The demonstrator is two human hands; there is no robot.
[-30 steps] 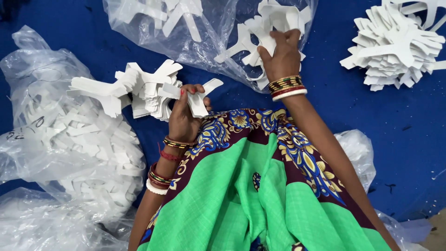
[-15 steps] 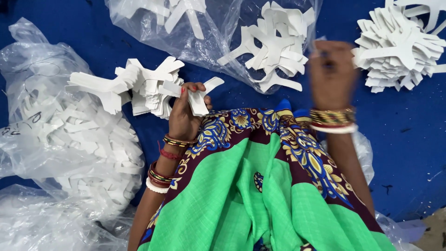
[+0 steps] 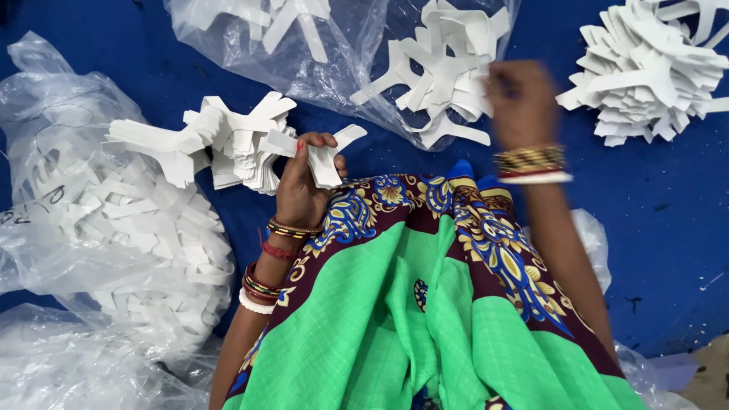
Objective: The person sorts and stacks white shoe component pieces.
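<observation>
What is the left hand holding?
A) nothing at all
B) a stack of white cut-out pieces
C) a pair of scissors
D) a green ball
B: the left hand grips a stack of white cut-out pieces, with its fingers curled around the stack's near end above the blue sheet.

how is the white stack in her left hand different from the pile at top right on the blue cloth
The stack in the left hand is gripped and squared up, pieces aligned; the top-right pile lies loose and fanned out on the blue cloth, untouched. The held stack is compact; the pile spreads wider. Both are flat white Y-shaped cutouts.
</observation>
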